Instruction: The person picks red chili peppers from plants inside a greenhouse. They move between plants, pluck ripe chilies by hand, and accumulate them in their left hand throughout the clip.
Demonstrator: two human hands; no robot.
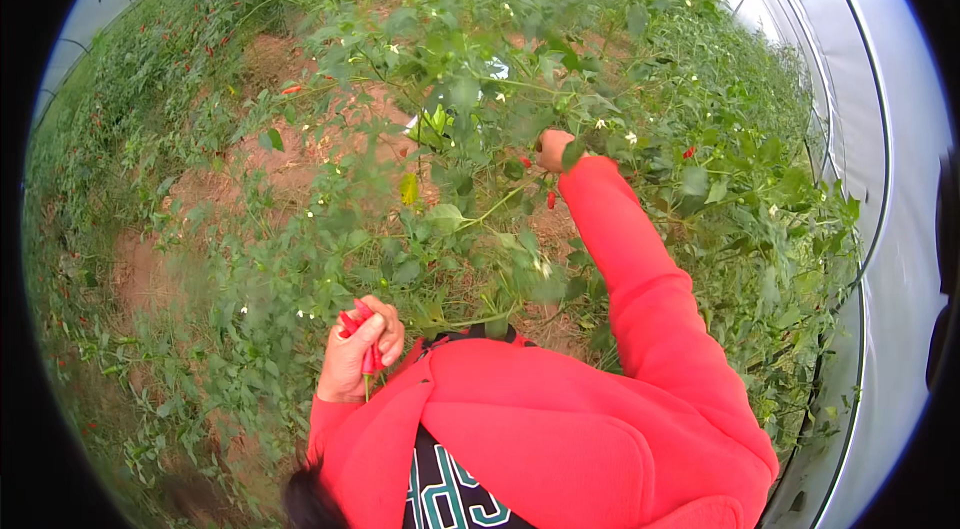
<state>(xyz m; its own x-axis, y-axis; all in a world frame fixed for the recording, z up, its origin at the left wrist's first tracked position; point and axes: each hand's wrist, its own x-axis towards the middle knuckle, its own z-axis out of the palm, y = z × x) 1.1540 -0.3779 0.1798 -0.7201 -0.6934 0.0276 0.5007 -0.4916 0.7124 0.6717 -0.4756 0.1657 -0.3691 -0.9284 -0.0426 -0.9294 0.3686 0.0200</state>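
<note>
My left hand (366,345), close to my chest, is closed around several red chili peppers (368,358), with a green stem hanging below the fingers. My right hand (553,150) reaches forward into a chili pepper plant (480,217), its fingers curled. Leaves partly cover that hand, and what lies within its fingers cannot be seen. Just beside it hangs a red pepper (526,163); another red pepper (551,199) hangs below the wrist.
Dense pepper plants with white flowers surround me, and reddish soil (281,161) shows between them. Plastic greenhouse sheeting (911,191) with dark curved ribs rises at the right. Behind the leaves ahead lies a partly hidden white object (412,124). One red pepper (688,152) hangs farther right.
</note>
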